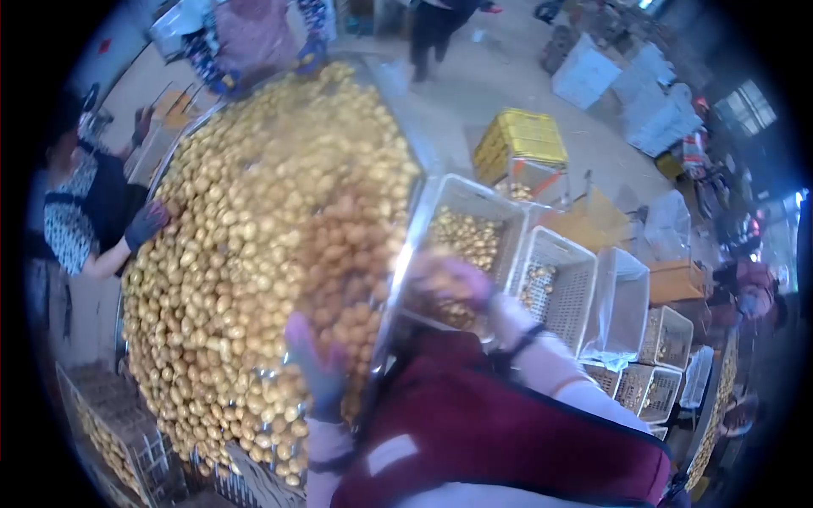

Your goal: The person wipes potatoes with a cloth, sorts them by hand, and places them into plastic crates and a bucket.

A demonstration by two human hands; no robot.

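Observation:
Many small round tan items, like potatoes, cover a large metal-edged table [417, 216]. My left hand [318, 360], in a grey and pink glove, is over the near right part of the pile with its fingers apart. My right hand [457, 284], gloved in pink and blurred by motion, is past the table's right edge, over a grey crate [515, 216] partly filled with the same items. Whether anything is in the right hand cannot be made out. A browner patch of items [347, 245] lies between the two hands.
White crates [584, 254] and a bag-lined crate [618, 296] stand in a row to the right, with yellow crates [538, 135] behind. One co-worker [93, 195] reaches in at the left, another [254, 38] stands at the far edge. A crate stands lower left.

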